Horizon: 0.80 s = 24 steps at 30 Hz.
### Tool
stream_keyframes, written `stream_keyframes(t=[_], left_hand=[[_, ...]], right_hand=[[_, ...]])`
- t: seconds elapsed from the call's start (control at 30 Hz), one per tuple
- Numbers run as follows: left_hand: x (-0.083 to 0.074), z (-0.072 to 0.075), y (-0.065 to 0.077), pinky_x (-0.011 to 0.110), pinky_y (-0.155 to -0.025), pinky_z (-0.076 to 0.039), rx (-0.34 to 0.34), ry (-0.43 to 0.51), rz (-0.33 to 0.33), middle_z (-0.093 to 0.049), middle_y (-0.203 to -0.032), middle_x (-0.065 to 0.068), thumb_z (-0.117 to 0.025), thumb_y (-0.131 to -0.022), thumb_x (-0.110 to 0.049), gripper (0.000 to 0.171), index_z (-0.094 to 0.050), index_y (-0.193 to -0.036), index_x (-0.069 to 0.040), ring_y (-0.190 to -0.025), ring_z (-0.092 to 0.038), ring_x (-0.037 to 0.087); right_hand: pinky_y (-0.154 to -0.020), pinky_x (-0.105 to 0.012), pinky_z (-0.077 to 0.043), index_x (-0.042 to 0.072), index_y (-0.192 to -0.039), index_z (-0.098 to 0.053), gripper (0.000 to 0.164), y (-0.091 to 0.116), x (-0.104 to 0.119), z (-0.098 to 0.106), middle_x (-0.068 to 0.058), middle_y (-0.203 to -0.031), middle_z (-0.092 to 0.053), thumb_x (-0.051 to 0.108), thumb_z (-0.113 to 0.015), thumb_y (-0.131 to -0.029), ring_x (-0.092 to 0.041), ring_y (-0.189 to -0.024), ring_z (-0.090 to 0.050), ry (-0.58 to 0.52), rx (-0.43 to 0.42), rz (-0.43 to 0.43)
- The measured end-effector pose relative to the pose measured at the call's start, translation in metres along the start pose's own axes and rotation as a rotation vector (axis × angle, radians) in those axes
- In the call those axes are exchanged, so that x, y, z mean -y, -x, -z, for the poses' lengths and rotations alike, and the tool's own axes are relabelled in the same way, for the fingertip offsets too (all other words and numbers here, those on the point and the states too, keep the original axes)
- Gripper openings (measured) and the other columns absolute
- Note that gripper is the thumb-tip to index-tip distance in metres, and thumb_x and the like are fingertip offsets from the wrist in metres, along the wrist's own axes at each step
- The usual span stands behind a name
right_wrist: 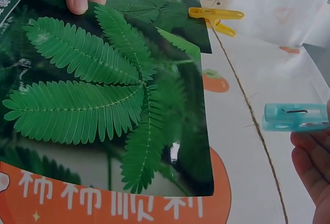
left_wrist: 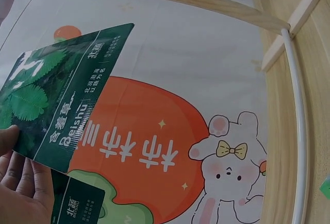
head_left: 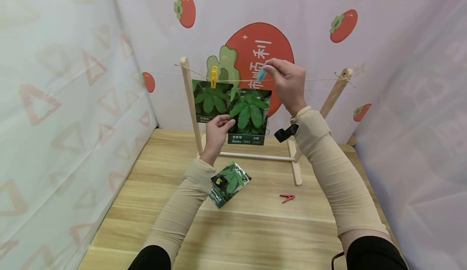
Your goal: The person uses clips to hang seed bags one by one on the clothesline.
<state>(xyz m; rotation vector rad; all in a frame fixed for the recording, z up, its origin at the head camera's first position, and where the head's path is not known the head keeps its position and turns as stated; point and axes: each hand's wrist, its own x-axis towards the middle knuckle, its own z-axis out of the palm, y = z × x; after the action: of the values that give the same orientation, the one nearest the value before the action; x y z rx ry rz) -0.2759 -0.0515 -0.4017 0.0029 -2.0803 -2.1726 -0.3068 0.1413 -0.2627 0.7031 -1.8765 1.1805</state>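
My left hand (head_left: 217, 134) pinches a green seed packet (head_left: 249, 114) by its left edge, thumb in front. The packet, printed with a fern-like leaf, hangs upright just below the twine (right_wrist: 247, 103). Up at the twine, my right hand (head_left: 288, 79) pinches a light blue clothespin (right_wrist: 294, 117) whose tip overlaps the line in the head view. In the right wrist view the clothespin stands beside the twine, apart from the packet. Left of it, a second seed packet (head_left: 208, 99) hangs from the twine under a yellow clothespin (head_left: 213, 77), partly covered by the held one.
A wooden frame (head_left: 192, 108) with a white crossbar (head_left: 255, 156) carries the twine. Another packet (head_left: 233, 181) lies on the wooden table (head_left: 153, 205), with a small black-and-yellow item (head_left: 219, 181) over it. A red clothespin (head_left: 287, 198) lies to the right. Printed cloth (head_left: 310, 2) encloses the back and sides.
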Motion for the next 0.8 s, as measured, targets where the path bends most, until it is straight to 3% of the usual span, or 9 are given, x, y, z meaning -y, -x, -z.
stream_keyframes(t=[0.23,0.43,0.57,0.8], left_hand=[[0.002,-0.001,-0.001,0.030,-0.070,-0.046,0.008,0.018,0.013,-0.068,-0.097,0.006,-0.071,-0.090,-0.018,0.026,-0.067,-0.112,-0.004,-0.084,-0.062,0.010],[0.000,-0.004,-0.001,0.027,-0.072,-0.046,0.008,0.013,0.013,-0.068,-0.100,0.004,-0.070,-0.091,-0.020,0.027,-0.067,-0.114,-0.007,-0.089,-0.061,0.011],[-0.001,-0.008,-0.001,0.028,-0.072,-0.046,-0.011,0.014,-0.006,-0.068,-0.097,0.004,-0.071,-0.090,-0.019,0.026,-0.068,-0.112,-0.006,-0.088,-0.061,0.009],[0.000,-0.011,-0.002,0.022,-0.064,-0.043,-0.014,0.004,-0.006,-0.069,-0.095,0.004,-0.071,-0.090,-0.019,0.025,-0.068,-0.111,-0.005,-0.086,-0.062,0.010]], right_hand=[[-0.069,-0.013,-0.043,-0.001,-0.096,-0.076,0.018,-0.006,-0.005,-0.005,-0.015,-0.093,-0.076,0.013,-0.067,-0.092,-0.002,-0.073,-0.060,0.074,0.099,-0.023],[-0.068,-0.012,-0.043,-0.002,-0.094,-0.076,0.015,-0.006,-0.008,-0.006,-0.017,-0.092,-0.075,0.009,-0.066,-0.092,0.010,-0.070,-0.054,0.081,0.164,-0.057],[-0.065,-0.012,-0.041,-0.001,-0.098,-0.076,0.017,-0.004,-0.011,-0.005,-0.017,-0.095,-0.075,0.011,-0.066,-0.092,0.011,-0.069,-0.054,0.089,0.198,-0.077],[-0.066,-0.009,-0.043,0.001,-0.105,-0.075,0.022,-0.004,-0.010,-0.005,-0.015,-0.103,-0.075,0.016,-0.065,-0.093,-0.018,-0.080,-0.068,0.178,0.307,-0.150]])
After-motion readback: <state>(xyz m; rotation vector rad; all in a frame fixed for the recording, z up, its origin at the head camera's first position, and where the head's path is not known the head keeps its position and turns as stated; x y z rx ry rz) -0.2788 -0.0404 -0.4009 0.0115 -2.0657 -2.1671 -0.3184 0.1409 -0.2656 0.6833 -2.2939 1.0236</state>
